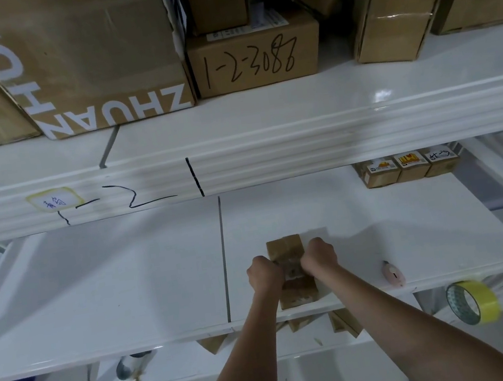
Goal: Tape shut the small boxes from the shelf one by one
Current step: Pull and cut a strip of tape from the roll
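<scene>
Both hands, left (264, 274) and right (319, 257), grip the small box (293, 277) between them on the shelf (160, 285), fingers curled.

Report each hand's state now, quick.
Left hand: fingers curled, gripping the left side of the small cardboard box on the shelf.
Right hand: fingers curled, gripping the box's right side.

White shelf (125, 274) carries small box (298, 291), pink cutter (394, 274).
</scene>
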The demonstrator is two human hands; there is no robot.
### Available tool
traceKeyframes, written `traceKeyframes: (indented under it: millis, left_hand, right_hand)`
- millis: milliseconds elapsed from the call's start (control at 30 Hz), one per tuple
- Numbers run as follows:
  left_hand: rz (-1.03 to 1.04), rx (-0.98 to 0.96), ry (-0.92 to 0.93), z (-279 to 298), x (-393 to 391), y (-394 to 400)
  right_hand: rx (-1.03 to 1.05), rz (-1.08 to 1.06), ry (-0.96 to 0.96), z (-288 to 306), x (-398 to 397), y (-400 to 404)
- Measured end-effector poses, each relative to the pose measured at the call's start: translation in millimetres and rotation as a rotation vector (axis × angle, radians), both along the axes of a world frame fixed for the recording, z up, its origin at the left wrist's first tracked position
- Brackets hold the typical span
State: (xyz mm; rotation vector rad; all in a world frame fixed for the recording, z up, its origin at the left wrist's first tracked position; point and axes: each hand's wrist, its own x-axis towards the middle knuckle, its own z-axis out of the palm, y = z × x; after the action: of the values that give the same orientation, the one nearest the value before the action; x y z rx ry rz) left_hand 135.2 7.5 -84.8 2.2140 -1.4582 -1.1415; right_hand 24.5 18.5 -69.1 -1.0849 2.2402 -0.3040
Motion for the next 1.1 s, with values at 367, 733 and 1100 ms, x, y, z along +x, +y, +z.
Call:
traceKeyframes:
  millis: [367,733,1100]
  left_hand:
    - [0.046,0.249,0.210,4,13,-17]
    - [0.208,0.610,0.843,13,53,-34]
    - [0.226,0.671,0.896,19,57,-45]
  right_hand:
    - [0.094,-0.132,-0.310,4,-3,-11]
    - [0.305,-0.173,-0.725,16,-40,-14]
    - [0.304,-0.341,-0.988,25,-39,-20]
